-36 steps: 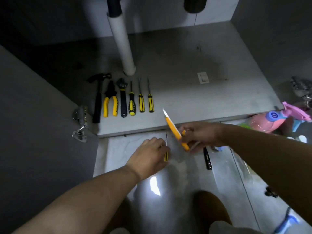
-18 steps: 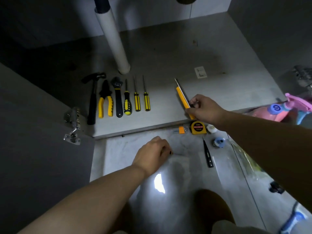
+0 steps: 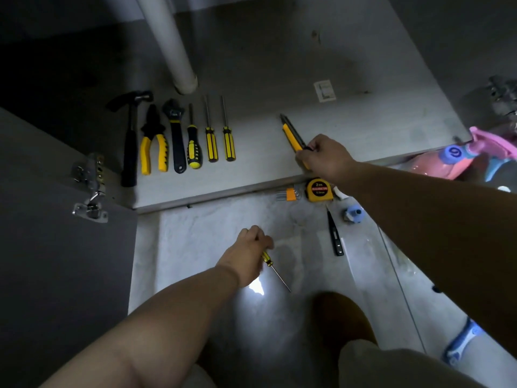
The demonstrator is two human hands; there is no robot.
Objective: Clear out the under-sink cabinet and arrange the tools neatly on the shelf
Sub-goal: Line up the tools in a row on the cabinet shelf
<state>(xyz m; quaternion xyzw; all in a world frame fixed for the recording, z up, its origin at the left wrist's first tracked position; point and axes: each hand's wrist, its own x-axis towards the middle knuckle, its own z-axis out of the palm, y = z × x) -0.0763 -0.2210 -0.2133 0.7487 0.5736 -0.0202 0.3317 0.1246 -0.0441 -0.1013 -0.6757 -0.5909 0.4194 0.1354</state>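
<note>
Dim grey cabinet shelf (image 3: 363,121) under the sink already carries a tidy row beside the white drain pipe (image 3: 170,43): a black hammer (image 3: 130,141), yellow-handled pliers (image 3: 154,144), a black adjustable wrench (image 3: 176,135) and three yellow-and-black screwdrivers (image 3: 211,145), all parallel with handles toward the front edge.

The right hand (image 3: 326,158) has its fingers (image 3: 303,156) curled round the rear end of a long yellow utility knife (image 3: 288,133), low on the shelf well to the right of the row and slanted; whether it lies flat yet I cannot tell. The left hand (image 3: 246,256) hovers over the pale tiled floor (image 3: 195,233), gripping the handle of a slim yellow-handled screwdriver (image 3: 270,261) whose shaft points back toward the person.

On the floor just before the shelf edge lie an orange hex-key set (image 3: 288,195), a yellow tape measure (image 3: 319,189) and a black tester pen (image 3: 334,236).

This looks like the arranging step, partly done. Next, the knife probably wants squaring with the row, and the slim screwdriver needs turning tip-away to go beside the last screwdriver.
</note>
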